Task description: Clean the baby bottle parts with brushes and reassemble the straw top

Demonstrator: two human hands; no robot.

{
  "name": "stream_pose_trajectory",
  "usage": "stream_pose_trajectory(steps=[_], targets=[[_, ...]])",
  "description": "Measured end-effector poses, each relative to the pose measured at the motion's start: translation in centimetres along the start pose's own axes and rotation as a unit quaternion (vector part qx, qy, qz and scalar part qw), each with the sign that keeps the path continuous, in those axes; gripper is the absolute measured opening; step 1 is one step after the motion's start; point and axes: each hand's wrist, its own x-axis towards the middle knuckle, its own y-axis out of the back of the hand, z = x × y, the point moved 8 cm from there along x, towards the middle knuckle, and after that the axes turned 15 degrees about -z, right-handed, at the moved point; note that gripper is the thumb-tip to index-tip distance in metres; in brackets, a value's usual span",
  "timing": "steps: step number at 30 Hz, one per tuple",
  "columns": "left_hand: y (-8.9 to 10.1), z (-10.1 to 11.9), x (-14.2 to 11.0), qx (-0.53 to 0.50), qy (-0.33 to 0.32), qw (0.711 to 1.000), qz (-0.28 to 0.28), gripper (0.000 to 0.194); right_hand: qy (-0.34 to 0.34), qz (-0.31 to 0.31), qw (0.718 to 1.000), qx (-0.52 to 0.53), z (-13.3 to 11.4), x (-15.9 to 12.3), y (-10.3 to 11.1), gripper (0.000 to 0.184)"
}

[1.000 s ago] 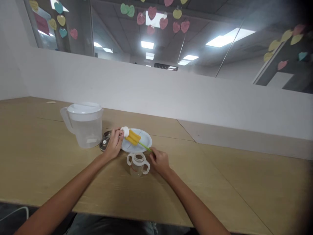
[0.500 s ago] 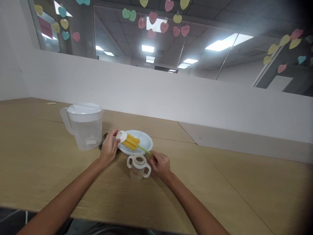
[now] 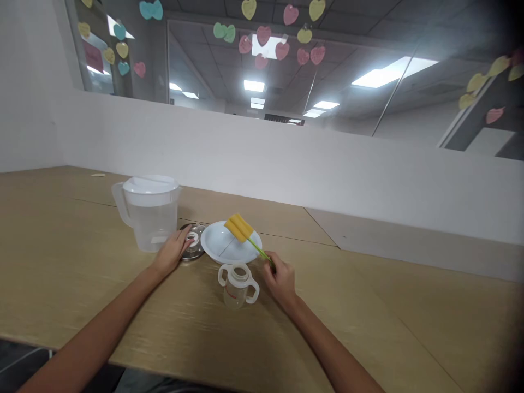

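Observation:
My right hand (image 3: 281,275) grips the green handle of a bottle brush (image 3: 239,227), whose yellow sponge head is over the white bowl (image 3: 210,248). At the small round metal dish (image 3: 198,254), my left hand (image 3: 174,252) has its thumb and fingers about a white bottle ring (image 3: 192,238), which rests on or just above the dish. In front of the bowl stands a clear baby bottle (image 3: 234,295), upright and uncapped, with two white side handles. My right hand is just right of this bottle, not touching it.
A translucent lidded pitcher (image 3: 158,218) stands on the wooden table (image 3: 368,327) to the left of the dish, close to my left hand. Behind the table runs a white wall (image 3: 229,153) under a window with heart-shaped notes.
My left hand has moved the white ring away from the sponge and down to the metal dish. The brush now points up and left, its sponge free of the ring.

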Motion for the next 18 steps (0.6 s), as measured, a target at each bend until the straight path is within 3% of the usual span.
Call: stream_pose_trajectory(steps=[4,12,18], targets=[[-1.3,0.2,0.5,0.003,-0.01,0.999,-0.037,0.045,-0.003,-0.003,1.0,-0.005,-0.1,0.1,0.0,0.029],[-1.2,-0.3,0.6,-0.023,-0.009,1.0,0.002,0.047,-0.017,-0.021,1.0,-0.009,0.3,0.1,-0.5,0.03],[-1.5,-0.3,0.6,0.012,0.008,1.0,-0.014,0.041,-0.03,-0.032,0.999,0.001,0.8,0.1,-0.9,0.03]])
